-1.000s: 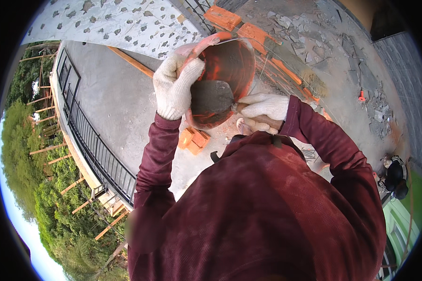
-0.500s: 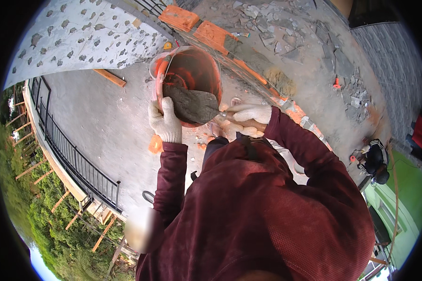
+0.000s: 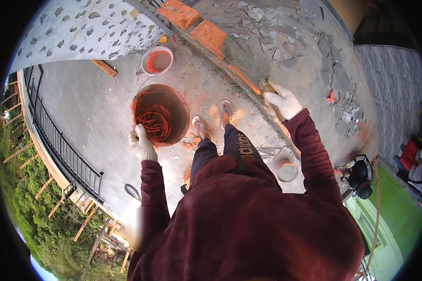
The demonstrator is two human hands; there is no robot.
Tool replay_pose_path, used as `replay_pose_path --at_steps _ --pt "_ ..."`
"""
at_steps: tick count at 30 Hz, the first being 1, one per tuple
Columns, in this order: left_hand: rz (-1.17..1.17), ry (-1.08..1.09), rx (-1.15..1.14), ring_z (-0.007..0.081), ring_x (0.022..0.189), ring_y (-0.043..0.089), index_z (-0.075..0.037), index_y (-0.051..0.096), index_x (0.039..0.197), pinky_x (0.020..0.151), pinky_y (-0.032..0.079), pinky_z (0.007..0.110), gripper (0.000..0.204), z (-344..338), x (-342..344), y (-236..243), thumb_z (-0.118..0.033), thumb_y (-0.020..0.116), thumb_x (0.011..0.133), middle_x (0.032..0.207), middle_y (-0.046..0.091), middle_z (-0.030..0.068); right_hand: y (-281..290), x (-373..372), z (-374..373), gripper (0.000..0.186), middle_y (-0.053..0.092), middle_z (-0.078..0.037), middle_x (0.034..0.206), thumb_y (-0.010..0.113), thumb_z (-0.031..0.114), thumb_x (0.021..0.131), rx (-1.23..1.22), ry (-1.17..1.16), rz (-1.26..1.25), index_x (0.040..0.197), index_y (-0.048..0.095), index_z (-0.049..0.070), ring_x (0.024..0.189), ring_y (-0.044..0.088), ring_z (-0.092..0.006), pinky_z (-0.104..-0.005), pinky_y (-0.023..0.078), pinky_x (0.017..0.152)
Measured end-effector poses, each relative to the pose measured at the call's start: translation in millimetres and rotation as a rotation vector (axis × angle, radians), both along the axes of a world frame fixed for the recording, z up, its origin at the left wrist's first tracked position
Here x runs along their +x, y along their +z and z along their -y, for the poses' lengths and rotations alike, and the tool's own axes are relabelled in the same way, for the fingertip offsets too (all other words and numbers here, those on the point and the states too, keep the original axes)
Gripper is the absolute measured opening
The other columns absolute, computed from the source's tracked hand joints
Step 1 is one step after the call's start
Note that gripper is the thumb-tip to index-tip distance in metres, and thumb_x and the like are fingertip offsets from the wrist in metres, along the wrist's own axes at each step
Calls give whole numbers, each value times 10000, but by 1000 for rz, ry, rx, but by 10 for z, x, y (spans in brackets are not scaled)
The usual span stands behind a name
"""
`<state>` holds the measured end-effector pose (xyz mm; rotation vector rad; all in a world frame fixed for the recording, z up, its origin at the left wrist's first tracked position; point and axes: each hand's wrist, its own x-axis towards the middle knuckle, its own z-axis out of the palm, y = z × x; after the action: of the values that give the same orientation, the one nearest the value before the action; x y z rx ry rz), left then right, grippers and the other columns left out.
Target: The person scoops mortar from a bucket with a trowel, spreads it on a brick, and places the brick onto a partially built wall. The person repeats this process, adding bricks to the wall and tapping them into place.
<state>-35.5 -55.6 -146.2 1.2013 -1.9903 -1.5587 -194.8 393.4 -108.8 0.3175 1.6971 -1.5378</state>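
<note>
My left hand in a white knit glove grips the rim of a dark, orange-stained bucket, which shows mostly red-orange smears inside. My right hand, also gloved, is closed round a wooden trowel handle; the blade blends into grey mortar, so I cannot make out its outline. That mortar is on a low row of orange bricks running diagonally. Just beyond the bucket stands a white pail with an orange-stained inside, near a small yellow tool.
A black railing bends along the left edge, with trees outside. Broken grey slabs lie across the brick row. A crouching person in dark clothes is at the right, near a green wall. A round grey pail stands near my feet.
The mortar-laden trowel has left the bucket and moved right to the brick row. My left hand and the bucket have moved lower and left in view, revealing the white pail.
</note>
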Motion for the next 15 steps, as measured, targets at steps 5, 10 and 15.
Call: replay_pose_path --at_steps 5,10,15 --pt "58 43 15 75 754 515 -92 548 843 701 460 257 350 111 419 -205 -358 718 996 838 602 -19 -1045 -137 371 434 674 -341 992 656 302 936 812 342 -617 1229 557 -4 899 668 -507 -532 541 787" --pt "71 95 109 76 764 563 -96 586 896 665 470 251 328 140 615 -221 -378 728 986 874 636 -16 -681 29 283 434 683 -202 911 627 314 972 642 178 -524 1273 546 11 710 665 -323 -432 524 582" --pt "200 14 258 71 714 528 -100 597 865 634 461 245 267 127 534 -345 -286 761 964 829 601 -30 -314 -212 127 304 586 -41 777 576 330 1026 17 -144 184 1152 574 54 502 531 -137 -318 432 383"
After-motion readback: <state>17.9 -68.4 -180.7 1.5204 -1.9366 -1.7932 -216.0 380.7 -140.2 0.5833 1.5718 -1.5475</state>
